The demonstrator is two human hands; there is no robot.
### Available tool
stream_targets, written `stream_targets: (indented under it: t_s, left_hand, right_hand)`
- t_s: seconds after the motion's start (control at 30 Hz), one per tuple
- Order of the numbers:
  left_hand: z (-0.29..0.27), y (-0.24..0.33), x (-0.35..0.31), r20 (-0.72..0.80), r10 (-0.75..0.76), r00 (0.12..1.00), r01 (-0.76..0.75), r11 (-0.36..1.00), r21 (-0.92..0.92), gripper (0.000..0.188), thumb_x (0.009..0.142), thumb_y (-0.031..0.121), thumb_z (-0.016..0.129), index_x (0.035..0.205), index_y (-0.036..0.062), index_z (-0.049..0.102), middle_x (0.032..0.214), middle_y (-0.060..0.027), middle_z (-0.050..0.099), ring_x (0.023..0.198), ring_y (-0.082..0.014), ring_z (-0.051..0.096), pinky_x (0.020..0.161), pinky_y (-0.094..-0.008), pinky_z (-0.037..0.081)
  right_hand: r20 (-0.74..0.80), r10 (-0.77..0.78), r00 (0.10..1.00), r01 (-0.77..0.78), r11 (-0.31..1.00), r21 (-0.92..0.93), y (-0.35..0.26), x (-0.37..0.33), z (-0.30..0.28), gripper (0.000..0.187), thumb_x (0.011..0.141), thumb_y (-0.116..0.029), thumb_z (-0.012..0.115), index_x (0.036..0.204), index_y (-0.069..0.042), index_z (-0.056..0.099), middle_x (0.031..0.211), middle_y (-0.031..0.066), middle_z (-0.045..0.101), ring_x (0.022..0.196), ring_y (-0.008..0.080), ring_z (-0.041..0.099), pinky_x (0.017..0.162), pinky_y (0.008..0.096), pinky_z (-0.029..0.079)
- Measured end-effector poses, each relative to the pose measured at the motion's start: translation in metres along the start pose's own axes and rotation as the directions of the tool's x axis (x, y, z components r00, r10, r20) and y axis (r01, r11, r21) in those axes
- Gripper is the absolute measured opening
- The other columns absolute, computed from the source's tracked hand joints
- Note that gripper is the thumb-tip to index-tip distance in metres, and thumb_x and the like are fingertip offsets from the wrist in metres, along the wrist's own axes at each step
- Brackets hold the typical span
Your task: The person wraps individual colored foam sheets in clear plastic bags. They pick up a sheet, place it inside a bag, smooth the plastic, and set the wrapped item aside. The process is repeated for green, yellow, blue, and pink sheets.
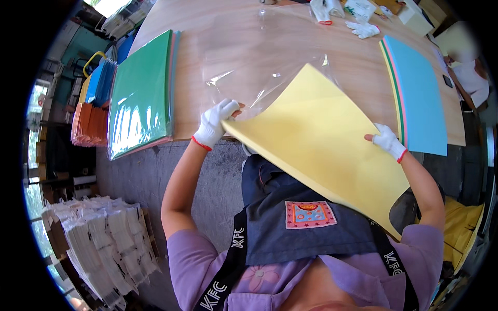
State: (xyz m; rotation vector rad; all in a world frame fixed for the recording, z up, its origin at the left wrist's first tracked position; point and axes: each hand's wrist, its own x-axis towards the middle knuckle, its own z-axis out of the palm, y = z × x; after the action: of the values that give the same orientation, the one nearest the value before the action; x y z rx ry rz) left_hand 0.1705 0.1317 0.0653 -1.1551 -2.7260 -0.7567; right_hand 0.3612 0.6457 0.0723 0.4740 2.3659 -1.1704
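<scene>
A large stack of pale yellow paper sheets (316,137) slants between my hands, bowed along its length, its far corner over the table. My left hand (217,123), in a white glove with bare fingertips, is closed on the stack's left corner, at the near edge of a clear plastic bag (244,62). Whether those fingers also pinch the bag, I cannot tell. The bag lies flat on the table, partly hidden by the yellow sheets. My right hand (388,142), gloved alike, grips the stack's right edge, thumb on top and other fingers partly hidden.
A bagged stack of coloured sheets (140,93), green on top, overhangs the wooden table (181,103) at left. Another stack, light blue on top (417,93), lies at right. Gloves (362,29) sit at the far edge. White bundles (104,243) stand lower left; a person (469,78) is at right.
</scene>
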Motion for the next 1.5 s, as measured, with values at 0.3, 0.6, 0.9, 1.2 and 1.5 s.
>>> stream_targets:
  t_s: [0.3,0.6,0.9,1.2,1.5]
  left_hand:
    - [-0.034,0.004,0.022,0.095,-0.086,0.992,0.082,0.996,0.042,0.019,0.089,0.006,0.061,0.108,0.011,0.064,0.108,-0.011,0.068,0.092,-0.0328,0.068,0.077,-0.0409,0.056]
    - [0.045,0.015,-0.063,-0.202,-0.727,0.656,0.168,0.402,-0.9,0.054,0.1,0.019,0.06,0.147,0.0016,0.04,0.137,-0.0163,0.058,0.124,-0.0303,0.056,0.109,-0.0418,0.045]
    - [0.101,0.043,-0.051,0.414,-0.619,0.667,0.023,-0.539,-0.842,0.061,0.105,0.04,0.054,0.15,0.0026,0.038,0.146,-0.0137,0.054,0.131,-0.0296,0.056,0.107,-0.0441,0.047]
    - [0.092,0.131,-0.022,0.423,-0.753,0.505,0.03,-0.474,-0.88,0.051,0.095,0.012,0.057,0.144,0.0133,0.043,0.129,-0.0095,0.056,0.115,-0.0245,0.058,0.095,-0.0395,0.051]
    - [0.085,0.035,0.04,0.473,-0.74,0.478,0.198,-0.433,-0.879,0.035,0.096,0.023,0.059,0.126,0.0045,0.057,0.116,-0.0101,0.065,0.103,-0.0244,0.066,0.086,-0.0391,0.056]
  right_hand:
    - [-0.144,-0.116,0.983,0.14,0.976,0.166,0.046,0.018,0.01,0.05,0.089,-0.02,0.077,0.131,0.002,0.062,0.118,0.0095,0.072,0.104,0.0146,0.064,0.091,0.0302,0.051]
    - [-0.179,-0.121,0.976,0.156,0.969,0.194,0.059,0.039,0.023,0.053,0.089,-0.02,0.077,0.132,0.005,0.061,0.119,0.0113,0.072,0.106,0.0161,0.065,0.094,0.0313,0.05]
    - [-0.201,-0.175,0.964,0.207,0.967,0.151,0.026,0.061,0.017,0.053,0.09,-0.025,0.076,0.131,0.004,0.062,0.116,0.0131,0.072,0.104,0.0173,0.066,0.091,0.0302,0.051]
    - [-0.138,0.016,0.99,-0.004,0.996,0.086,-0.025,0.107,-0.002,0.053,0.089,-0.035,0.077,0.123,0.004,0.066,0.104,0.011,0.073,0.094,0.0187,0.066,0.085,0.033,0.052]
    - [-0.013,0.088,0.996,-0.086,0.991,0.107,-0.045,0.176,-0.02,0.062,0.091,-0.045,0.073,0.119,0.01,0.064,0.106,0.016,0.071,0.097,0.0222,0.067,0.084,0.0363,0.053]
